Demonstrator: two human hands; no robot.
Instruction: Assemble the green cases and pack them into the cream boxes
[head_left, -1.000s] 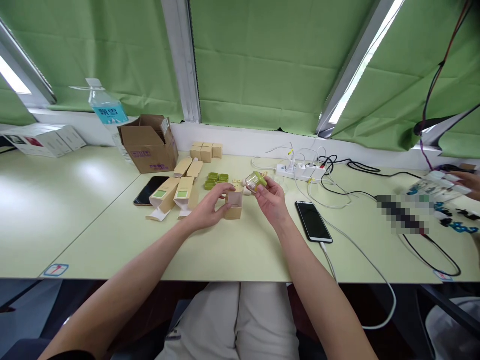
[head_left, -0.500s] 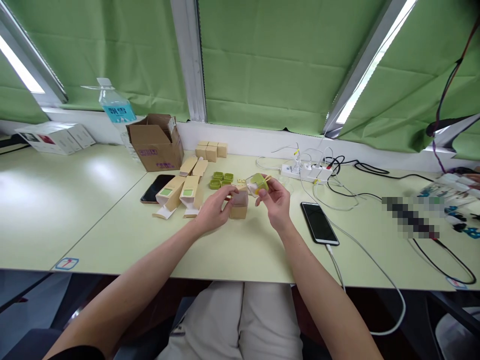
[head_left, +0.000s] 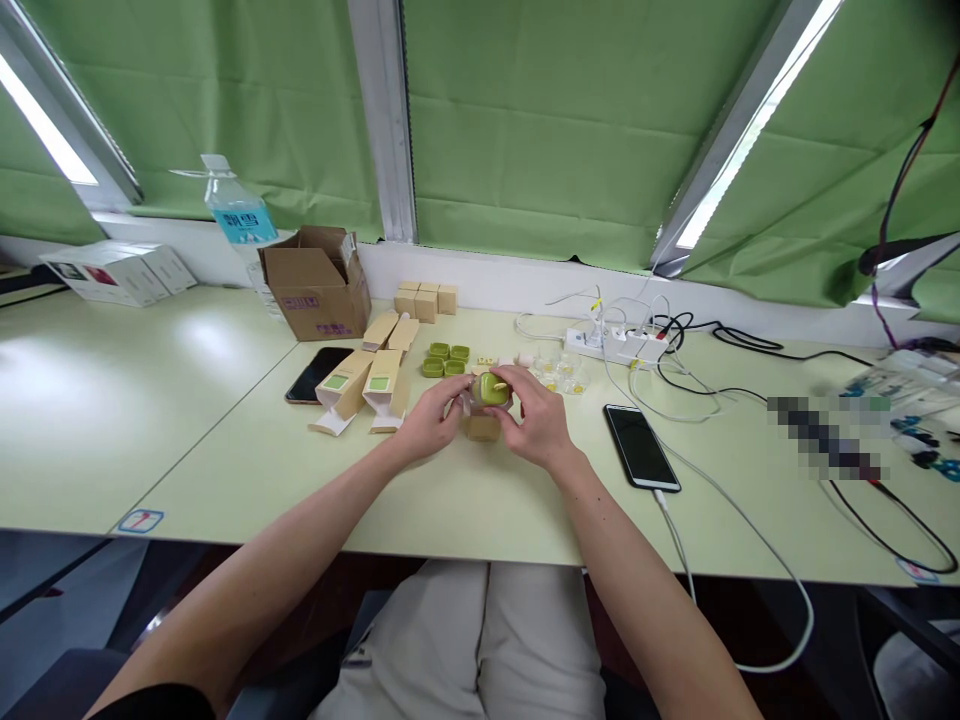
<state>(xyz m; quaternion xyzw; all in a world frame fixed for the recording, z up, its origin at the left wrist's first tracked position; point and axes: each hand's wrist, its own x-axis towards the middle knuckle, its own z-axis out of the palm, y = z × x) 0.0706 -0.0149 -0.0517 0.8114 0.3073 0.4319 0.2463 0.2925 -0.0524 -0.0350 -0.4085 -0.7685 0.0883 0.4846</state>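
Green-lidded, the cup is at the small carton's top, pinched in the right hand; the left hand curls beside it, its grip unclear to me. From here I judge this lining-up; next calls for straight lowering.

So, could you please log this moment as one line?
left hand: holding small box; right hand: holding green-lidded jar at box; green pieces: beyond

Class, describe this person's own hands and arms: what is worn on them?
The left hand and right hand wear no gloves, and no watch or bracelet shows. A black sleeve edges the left arm; the right arm is bare as far as it shows.
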